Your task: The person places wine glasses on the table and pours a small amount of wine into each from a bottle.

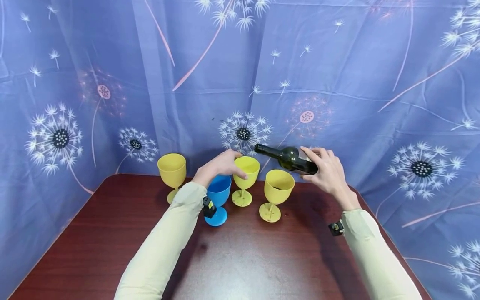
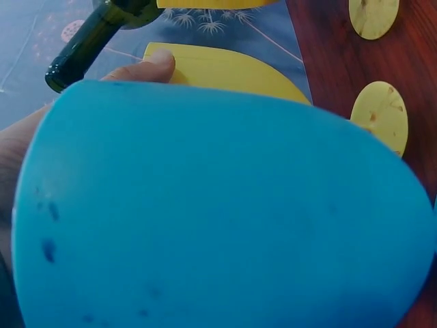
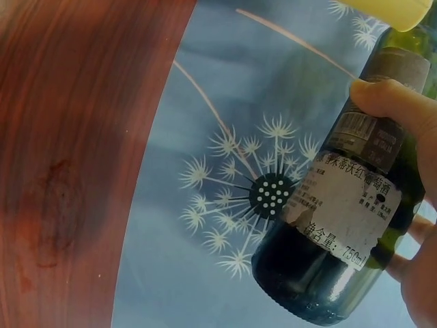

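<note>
Gripping the bottle around its body, my right hand is curled firmly on it, the neck tilted out leftward near the rim of the yellow goblet that my left hand holds by the bowl. My right arm reaches forward and inward. The white label reads "750ml".
</note>
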The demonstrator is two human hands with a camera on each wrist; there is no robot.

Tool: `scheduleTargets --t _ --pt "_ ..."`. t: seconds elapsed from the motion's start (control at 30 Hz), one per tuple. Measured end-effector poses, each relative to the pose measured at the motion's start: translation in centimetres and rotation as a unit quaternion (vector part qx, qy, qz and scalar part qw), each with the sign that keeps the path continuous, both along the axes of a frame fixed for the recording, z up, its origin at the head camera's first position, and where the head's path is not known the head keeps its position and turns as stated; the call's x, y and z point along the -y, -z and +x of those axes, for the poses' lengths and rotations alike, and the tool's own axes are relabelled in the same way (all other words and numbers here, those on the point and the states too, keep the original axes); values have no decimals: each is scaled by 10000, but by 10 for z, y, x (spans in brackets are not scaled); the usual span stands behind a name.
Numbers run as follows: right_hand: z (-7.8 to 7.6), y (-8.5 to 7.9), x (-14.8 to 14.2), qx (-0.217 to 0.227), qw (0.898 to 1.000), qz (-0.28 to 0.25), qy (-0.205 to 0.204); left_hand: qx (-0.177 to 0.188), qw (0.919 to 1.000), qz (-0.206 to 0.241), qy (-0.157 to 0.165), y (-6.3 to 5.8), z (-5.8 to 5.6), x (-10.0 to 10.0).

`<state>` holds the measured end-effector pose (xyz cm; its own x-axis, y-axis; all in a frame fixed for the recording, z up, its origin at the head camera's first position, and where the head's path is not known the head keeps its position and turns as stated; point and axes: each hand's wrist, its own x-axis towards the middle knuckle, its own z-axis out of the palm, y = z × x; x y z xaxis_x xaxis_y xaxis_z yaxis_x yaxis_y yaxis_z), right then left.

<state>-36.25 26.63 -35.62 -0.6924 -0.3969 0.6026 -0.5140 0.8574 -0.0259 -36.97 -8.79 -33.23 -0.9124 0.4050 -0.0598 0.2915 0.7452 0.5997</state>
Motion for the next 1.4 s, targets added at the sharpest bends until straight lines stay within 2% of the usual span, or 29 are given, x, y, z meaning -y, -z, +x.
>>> scheduleTargets --t 0.47,0.9,1.4 --pt "-8 -5 1 -15 9991 410 -91 269 9993 194 -173 -1 2 0" --pt "-11 -9 4 -88 9978 633 -161 190 9996 94 -170 0 3 0" --pt "-14 -18 5 -200 9933 1125 -147 126 9998 -25 -129 1 0 -1"
